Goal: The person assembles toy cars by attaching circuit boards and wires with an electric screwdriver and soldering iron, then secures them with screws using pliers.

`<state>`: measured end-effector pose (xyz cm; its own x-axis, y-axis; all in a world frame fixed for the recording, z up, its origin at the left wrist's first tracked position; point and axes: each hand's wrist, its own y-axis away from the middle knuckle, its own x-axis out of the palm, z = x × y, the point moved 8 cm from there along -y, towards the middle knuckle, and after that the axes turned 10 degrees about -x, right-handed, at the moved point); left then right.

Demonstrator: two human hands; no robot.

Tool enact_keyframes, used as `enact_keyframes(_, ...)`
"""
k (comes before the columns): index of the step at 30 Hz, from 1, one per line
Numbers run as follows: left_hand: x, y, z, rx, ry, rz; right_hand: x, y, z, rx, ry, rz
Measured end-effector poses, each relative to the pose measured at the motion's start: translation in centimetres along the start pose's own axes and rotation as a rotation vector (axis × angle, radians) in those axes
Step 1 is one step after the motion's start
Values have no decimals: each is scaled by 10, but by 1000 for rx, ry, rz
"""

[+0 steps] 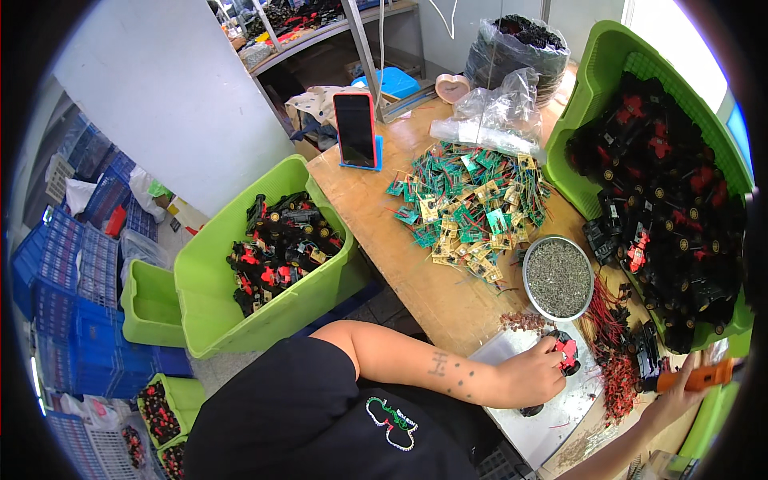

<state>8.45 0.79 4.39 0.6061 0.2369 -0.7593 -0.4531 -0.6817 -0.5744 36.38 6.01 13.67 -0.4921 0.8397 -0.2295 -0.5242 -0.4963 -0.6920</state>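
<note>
My left hand (532,376) is closed on a black and red toy car chassis (566,354), held over a white board (580,400) at the table's near edge. At the far right, my right hand (678,398) grips an orange tool with a black end (696,377), which looks like an electric screwdriver. Just beyond my left hand stands a round metal bowl of small screws (558,277). Between the hands lie a bundle of red and black wires (620,384) and a black toy car body (645,352).
A heap of green and yellow circuit boards (472,210) covers the table's middle. A large green bin of black car parts (572,120) leans at the right; another green bin (212,312) stands left. A phone (355,130) sits on a blue stand. Blue crates (96,336) stack far left.
</note>
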Motion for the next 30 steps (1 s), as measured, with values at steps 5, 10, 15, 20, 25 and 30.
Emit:
enact_keyframes(5,7,-5,-7,28,41,68,24,38,23,176,-452,211)
enact_keyframes(10,1,-8,11,43,24,103,52,95,59,362,-1039,322)
enact_keyframes(15,-4,-18,26,0,149,181,53,99,114,251,-1192,378)
enact_keyframes(20,-2,-23,19,5,237,194,47,104,113,225,-1177,405)
enact_keyframes(25,-3,-20,16,4,244,180,43,107,116,221,-1174,408)
enact_keyframes(30,-6,-20,16,12,242,162,43,109,119,147,-1164,441)
